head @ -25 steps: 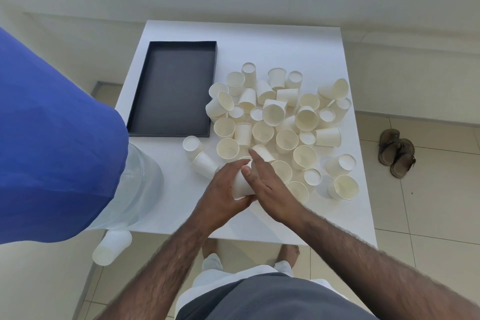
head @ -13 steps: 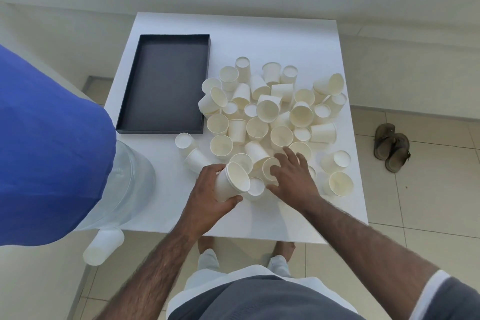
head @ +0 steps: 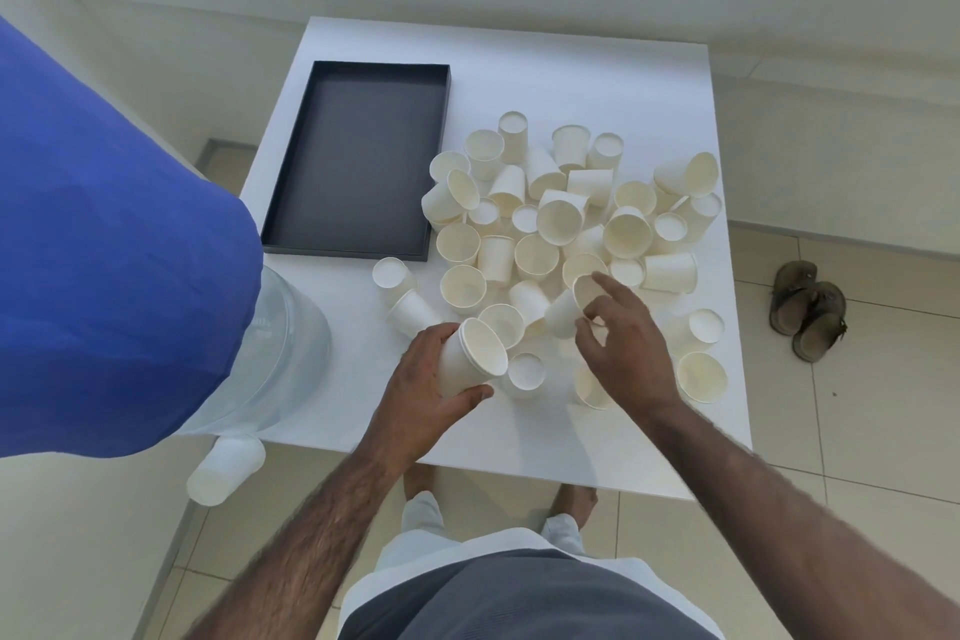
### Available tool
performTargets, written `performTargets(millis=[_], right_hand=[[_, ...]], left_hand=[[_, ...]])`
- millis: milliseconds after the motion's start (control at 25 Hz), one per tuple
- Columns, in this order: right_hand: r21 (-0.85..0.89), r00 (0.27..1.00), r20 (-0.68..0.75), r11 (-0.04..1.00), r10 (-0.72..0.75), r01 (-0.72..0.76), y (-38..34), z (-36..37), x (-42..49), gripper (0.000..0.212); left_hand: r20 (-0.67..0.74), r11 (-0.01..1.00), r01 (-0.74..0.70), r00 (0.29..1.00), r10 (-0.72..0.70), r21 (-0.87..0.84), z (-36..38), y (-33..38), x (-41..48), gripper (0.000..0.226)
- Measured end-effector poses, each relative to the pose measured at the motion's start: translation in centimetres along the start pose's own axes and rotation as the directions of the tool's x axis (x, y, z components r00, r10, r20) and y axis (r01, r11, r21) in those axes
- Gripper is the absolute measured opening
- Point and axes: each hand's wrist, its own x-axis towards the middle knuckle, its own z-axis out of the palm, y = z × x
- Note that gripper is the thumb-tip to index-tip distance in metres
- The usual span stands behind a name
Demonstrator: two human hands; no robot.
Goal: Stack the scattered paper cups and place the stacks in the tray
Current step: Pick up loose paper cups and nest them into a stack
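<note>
Several white paper cups lie scattered, upright, upside down and on their sides, over the middle and right of the white table. My left hand grips a short stack of nested cups, tilted with its mouth toward the upper right. My right hand pinches a single cup lifted on its side, index finger at its rim. The black tray lies at the table's left, with nothing in it.
A clear water jug stands by the table's left front corner, beside a blue object close to the camera. One cup lies on the floor below. A pair of brown sandals sits on the tiles to the right.
My right hand has picked a single cup out of the pile and lifted it. My left hand keeps holding the stack near the front of the pile.
</note>
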Motion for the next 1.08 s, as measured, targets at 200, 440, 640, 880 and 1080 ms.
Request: performTargets(millis=[200,440,640,880,1080], right_hand=[[0.377,0.998,-0.037,0.925,-0.048,0.058,-5.5,-2.1,-0.7,0.006],[0.319,0.940,0.329,0.947,-0.091,-0.020,-7.5,-0.1,-2.8,0.017],[0.406,0.933,0.343,0.913,-0.107,-0.045,-5.6,1.1,-4.1,0.051],[-0.432,0.775,0.626,0.790,-0.085,0.435,3.3,0.4,-3.8,0.086],[-0.526,0.740,0.624,0.564,-0.252,0.636,6.0,0.9,-4.0,0.062]], left_hand=[[-0.003,1.000,0.008,1.000,-0.008,0.003,1.0,0.1,0.4,0.069],[0.016,0.999,-0.018,1.000,0.019,-0.027,1.2,0.9,1.3,0.066],[0.016,1.000,-0.003,1.000,0.003,-0.005,0.7,0.6,1.3,0.074],[0.001,0.999,0.051,0.999,-0.051,-0.005,0.4,-0.1,1.0,0.075],[0.012,0.999,0.049,0.999,-0.049,-0.020,0.6,0.3,1.2,0.074]])
